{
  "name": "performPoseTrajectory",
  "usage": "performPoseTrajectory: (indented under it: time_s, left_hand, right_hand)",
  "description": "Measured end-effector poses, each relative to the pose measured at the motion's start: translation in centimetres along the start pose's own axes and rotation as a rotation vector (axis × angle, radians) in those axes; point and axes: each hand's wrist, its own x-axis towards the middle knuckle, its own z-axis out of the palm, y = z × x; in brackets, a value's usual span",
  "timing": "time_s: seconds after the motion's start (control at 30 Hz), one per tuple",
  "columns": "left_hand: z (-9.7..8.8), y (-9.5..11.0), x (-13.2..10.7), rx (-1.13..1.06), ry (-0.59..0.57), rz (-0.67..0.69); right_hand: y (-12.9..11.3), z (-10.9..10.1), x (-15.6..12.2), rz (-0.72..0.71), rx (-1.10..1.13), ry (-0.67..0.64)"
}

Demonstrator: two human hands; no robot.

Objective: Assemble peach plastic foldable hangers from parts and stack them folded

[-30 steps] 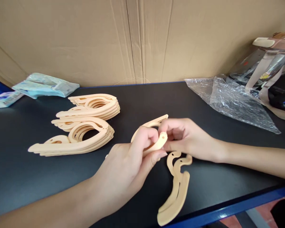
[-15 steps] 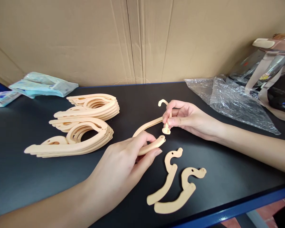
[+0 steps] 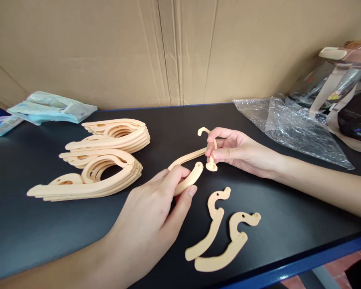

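My left hand [image 3: 156,216] grips a short curved peach hanger arm [image 3: 192,176] between thumb and fingers, its rounded end with a small hole tilted up. My right hand [image 3: 233,150] pinches a peach hanger hook [image 3: 211,165], curl at the top and flat base below. A small gap separates that base from the arm's end. Another long hanger arm [image 3: 185,157] runs from behind my left hand to my right fingers; whether it joins the hook is hidden. In front lie two pairs of folded hanger parts [image 3: 212,237] [image 3: 243,237], each with a curved neck and an arm.
Two stacks of folded peach hangers [image 3: 108,138] [image 3: 87,180] lie on the black table [image 3: 165,120] at left. Behind them is a blue tissue pack [image 3: 51,108]. Clear plastic wrap [image 3: 303,132] and a clear bottle with a strap [image 3: 327,88] are at right. A cardboard wall [image 3: 108,52] stands behind.
The arm in my left hand has tilted upward, and its end has moved left, away from the hook's base. My right hand has hardly moved.
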Motion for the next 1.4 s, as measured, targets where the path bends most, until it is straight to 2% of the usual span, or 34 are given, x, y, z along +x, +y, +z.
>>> performPoseTrajectory:
  time_s: [0.4, 0.87, 1.07, 1.27, 1.4]
  left_hand:
    - [0.7, -0.6, 0.1, 0.013, -0.024, 0.155]
    - [0.2, -0.6, 0.3, -0.035, -0.120, 0.183]
    - [0.2, -0.6, 0.1, -0.003, -0.134, 0.221]
    - [0.8, -0.8, -0.5, 0.110, -0.074, 0.242]
    - [1.2, -0.9, -0.5, 0.183, -0.051, 0.245]
  right_hand:
    - [0.0, 0.0, 0.0, 0.026, 0.050, -0.030]
    - [0.0, 0.4, 0.1, 0.051, 0.056, -0.073]
    - [-0.5, 0.8, -0.1, 0.036, -0.064, -0.054]
    - [-1.3, 1.0, -0.8, -0.051, -0.333, 0.021]
    - [-1.6, 1.4, -1.2, -0.077, -0.408, 0.045]
